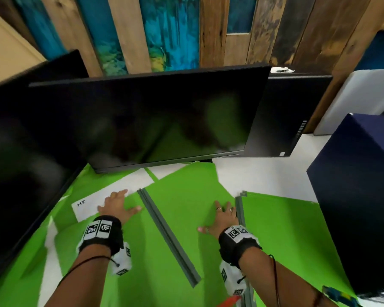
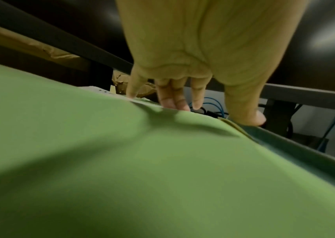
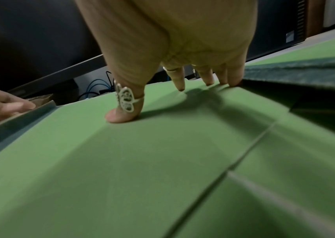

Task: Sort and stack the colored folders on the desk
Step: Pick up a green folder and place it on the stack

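Desk [image 1: 264,173] spread with green folders [image 1: 186,196] — both hands, left [image 1: 118,204] and right [image 1: 222,218], press flat, fingers splayed.

right hand [image 3: 168,48] flat on green folder [image 3: 142,161]

Head view bright, motion-blurred, wrist cams dim

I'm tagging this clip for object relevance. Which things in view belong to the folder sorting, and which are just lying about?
Part of the job:
- green folders spread on the desk
- grey folder spine between the hands
- white HR label
- left hand and right hand, both pressed flat on folders

Just lying about:
- monitor
- second monitor
- computer tower
- dark blue box
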Action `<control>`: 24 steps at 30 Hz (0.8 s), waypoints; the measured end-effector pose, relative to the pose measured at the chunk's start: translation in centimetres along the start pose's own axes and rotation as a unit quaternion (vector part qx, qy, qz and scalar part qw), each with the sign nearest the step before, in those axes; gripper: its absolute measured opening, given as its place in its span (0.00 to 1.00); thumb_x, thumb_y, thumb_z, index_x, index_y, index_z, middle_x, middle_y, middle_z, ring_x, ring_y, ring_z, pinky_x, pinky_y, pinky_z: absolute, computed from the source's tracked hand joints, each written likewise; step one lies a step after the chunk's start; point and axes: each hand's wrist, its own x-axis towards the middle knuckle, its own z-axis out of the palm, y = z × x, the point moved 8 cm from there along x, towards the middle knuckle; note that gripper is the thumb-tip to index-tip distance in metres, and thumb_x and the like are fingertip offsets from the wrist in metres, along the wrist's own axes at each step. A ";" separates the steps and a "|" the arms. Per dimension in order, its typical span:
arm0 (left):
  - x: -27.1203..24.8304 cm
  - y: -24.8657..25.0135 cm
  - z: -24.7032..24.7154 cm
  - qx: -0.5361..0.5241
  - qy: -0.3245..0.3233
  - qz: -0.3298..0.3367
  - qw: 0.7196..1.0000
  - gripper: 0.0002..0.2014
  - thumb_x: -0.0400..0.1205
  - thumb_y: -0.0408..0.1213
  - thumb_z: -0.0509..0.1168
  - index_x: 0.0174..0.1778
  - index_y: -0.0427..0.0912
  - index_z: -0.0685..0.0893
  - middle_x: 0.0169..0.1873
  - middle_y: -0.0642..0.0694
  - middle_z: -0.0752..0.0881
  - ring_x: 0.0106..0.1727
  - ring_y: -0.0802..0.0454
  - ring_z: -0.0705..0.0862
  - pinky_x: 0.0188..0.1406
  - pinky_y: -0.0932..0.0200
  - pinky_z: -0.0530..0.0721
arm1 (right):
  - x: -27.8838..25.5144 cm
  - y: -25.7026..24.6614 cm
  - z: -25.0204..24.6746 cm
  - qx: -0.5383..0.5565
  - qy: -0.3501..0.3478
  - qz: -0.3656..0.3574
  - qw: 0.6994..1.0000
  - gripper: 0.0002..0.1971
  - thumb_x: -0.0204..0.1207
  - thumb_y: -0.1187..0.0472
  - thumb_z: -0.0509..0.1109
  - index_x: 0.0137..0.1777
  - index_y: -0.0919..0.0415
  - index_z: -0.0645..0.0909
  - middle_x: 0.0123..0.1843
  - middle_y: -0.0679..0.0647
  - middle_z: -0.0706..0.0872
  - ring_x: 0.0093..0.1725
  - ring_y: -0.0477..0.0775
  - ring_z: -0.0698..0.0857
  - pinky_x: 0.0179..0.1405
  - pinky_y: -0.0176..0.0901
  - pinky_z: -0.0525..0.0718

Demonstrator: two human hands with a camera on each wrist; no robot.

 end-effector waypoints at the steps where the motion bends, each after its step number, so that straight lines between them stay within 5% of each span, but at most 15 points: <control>1: 0.0 0.0 0.0 -0.007 0.002 -0.016 1.000 0.39 0.75 0.60 0.66 0.79 0.48 0.61 0.76 0.38 0.67 0.76 0.39 0.66 0.73 0.36 0.65 | 0.0 0.0 0.1 0.000 -0.001 -0.005 1.000 0.57 0.64 0.31 0.70 0.83 0.49 0.39 0.84 0.64 0.38 0.83 0.69 0.43 0.81 0.61 0.54; 4: -0.1 0.3 -0.6 -0.034 0.009 -0.044 0.998 0.28 0.82 0.52 0.59 0.76 0.43 0.68 0.70 0.35 0.72 0.72 0.36 0.71 0.70 0.38 0.69 | 0.1 0.0 0.0 0.013 0.002 -0.022 1.000 0.56 0.64 0.32 0.70 0.83 0.48 0.39 0.84 0.62 0.36 0.83 0.67 0.41 0.82 0.61 0.52; 7: -0.6 1.7 -2.3 -0.084 0.048 -0.012 0.995 0.22 0.84 0.45 0.58 0.72 0.39 0.72 0.69 0.35 0.72 0.71 0.37 0.72 0.74 0.36 0.62 | -0.1 0.1 0.6 0.035 0.014 -0.041 0.998 0.56 0.66 0.29 0.66 0.83 0.50 0.37 0.84 0.62 0.33 0.83 0.67 0.36 0.82 0.60 0.46; 9: -1.7 3.3 -3.8 -0.127 0.085 0.029 0.988 0.19 0.85 0.45 0.56 0.68 0.38 0.74 0.71 0.35 0.70 0.74 0.38 0.68 0.77 0.33 0.52 | -0.5 0.0 1.1 0.061 0.015 -0.063 0.996 0.61 0.56 0.17 0.52 0.83 0.52 0.36 0.83 0.64 0.30 0.82 0.66 0.32 0.81 0.59 0.40; 11: -3.4 4.9 -4.8 -0.164 0.095 0.047 0.981 0.18 0.85 0.51 0.51 0.59 0.40 0.74 0.76 0.36 0.61 0.81 0.39 0.53 0.77 0.29 0.39 | -0.5 0.0 1.5 0.088 0.006 -0.073 0.993 0.66 0.44 0.12 0.34 0.82 0.50 0.33 0.82 0.63 0.28 0.81 0.64 0.29 0.80 0.59 0.35; 14: -5.4 7.1 -5.2 -0.180 0.071 0.039 0.980 0.28 0.76 0.67 0.51 0.51 0.43 0.69 0.82 0.41 0.37 0.80 0.40 0.28 0.70 0.22 0.33 | -1.1 -0.5 1.3 0.128 0.000 -0.062 0.990 0.47 0.68 0.22 0.38 0.82 0.46 0.33 0.82 0.61 0.27 0.81 0.62 0.27 0.79 0.60 0.31; 18: -7.0 9.4 -5.7 -0.206 0.048 0.019 0.977 0.48 0.60 0.76 0.61 0.64 0.41 0.63 0.78 0.42 0.25 0.78 0.34 0.24 0.67 0.16 0.43 | -2.7 -2.7 1.7 0.151 -0.022 -0.100 0.983 0.43 0.68 0.24 0.37 0.81 0.40 0.34 0.82 0.57 0.26 0.81 0.61 0.27 0.77 0.63 0.28; 22: -7.3 11.3 -5.8 -0.301 0.030 0.056 0.951 0.45 0.70 0.57 0.72 0.74 0.43 0.53 0.77 0.34 0.26 0.79 0.30 0.31 0.77 0.27 0.46 | -4.7 -4.7 2.3 0.160 -0.036 -0.159 0.974 0.34 0.72 0.28 0.35 0.79 0.31 0.37 0.83 0.54 0.29 0.81 0.60 0.29 0.77 0.66 0.29; 24: -7.3 12.3 -5.8 -0.350 -0.004 0.087 0.933 0.39 0.80 0.42 0.65 0.79 0.46 0.45 0.78 0.30 0.30 0.81 0.30 0.37 0.82 0.39 0.47 | -5.7 -5.5 2.5 0.159 -0.047 -0.201 0.966 0.26 0.78 0.34 0.36 0.77 0.27 0.39 0.84 0.50 0.31 0.81 0.60 0.29 0.76 0.69 0.29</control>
